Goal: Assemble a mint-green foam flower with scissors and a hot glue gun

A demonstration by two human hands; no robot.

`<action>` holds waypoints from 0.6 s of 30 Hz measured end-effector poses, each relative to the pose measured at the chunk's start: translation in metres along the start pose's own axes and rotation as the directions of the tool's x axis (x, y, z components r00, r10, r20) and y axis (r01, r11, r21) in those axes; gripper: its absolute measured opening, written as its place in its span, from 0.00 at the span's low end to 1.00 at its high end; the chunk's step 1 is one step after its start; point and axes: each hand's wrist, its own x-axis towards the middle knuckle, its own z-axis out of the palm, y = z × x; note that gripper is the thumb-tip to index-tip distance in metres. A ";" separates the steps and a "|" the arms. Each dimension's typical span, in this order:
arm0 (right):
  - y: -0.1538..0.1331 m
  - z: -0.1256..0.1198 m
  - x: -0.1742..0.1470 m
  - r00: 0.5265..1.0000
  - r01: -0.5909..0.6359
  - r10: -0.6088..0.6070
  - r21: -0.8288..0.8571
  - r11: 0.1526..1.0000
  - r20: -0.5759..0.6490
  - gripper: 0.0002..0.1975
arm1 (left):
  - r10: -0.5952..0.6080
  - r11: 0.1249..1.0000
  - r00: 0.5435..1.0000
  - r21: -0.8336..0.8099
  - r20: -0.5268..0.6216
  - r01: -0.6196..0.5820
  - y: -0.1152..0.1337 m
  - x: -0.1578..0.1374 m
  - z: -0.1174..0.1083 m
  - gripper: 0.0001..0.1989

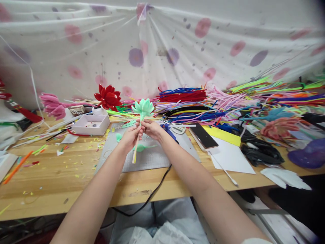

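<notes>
While the left hand's fingers [129, 138] close around the pale stem [135, 154], the right hand's fingers [150, 127] pinch it just below the mint-green lotus-shaped flower [143, 107], held upright over the gray mat [154, 161]. Mint-green leaf pieces [142, 147] lie there; beyond sit a white box [88, 129], a red flower [108, 97], a smartphone [203, 136] and bundled chenille stems [182, 96].

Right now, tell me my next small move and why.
Probably let the left hand hold the stem and have the right hand reach for the long green piece on the mat: both hands grip the stem under the flower, while that piece lies unheld.
</notes>
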 end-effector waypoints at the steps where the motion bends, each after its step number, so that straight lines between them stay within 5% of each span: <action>1: 0.000 0.000 0.000 1.000 -0.010 0.010 -0.012 1.000 0.008 0.12 | -0.017 0.999 1.000 -0.036 0.007 0.017 0.001 0.000 0.002 0.05; 11: -0.001 0.011 0.006 0.989 -0.003 0.009 0.040 0.999 -0.147 0.13 | 0.020 0.964 0.997 -0.262 -0.070 -0.037 -0.009 0.009 0.014 0.05; 18: 0.001 0.004 0.003 0.990 -0.003 0.005 0.011 1.000 -0.138 0.12 | 0.019 0.989 0.999 -0.143 -0.047 -0.026 -0.009 0.007 0.010 0.03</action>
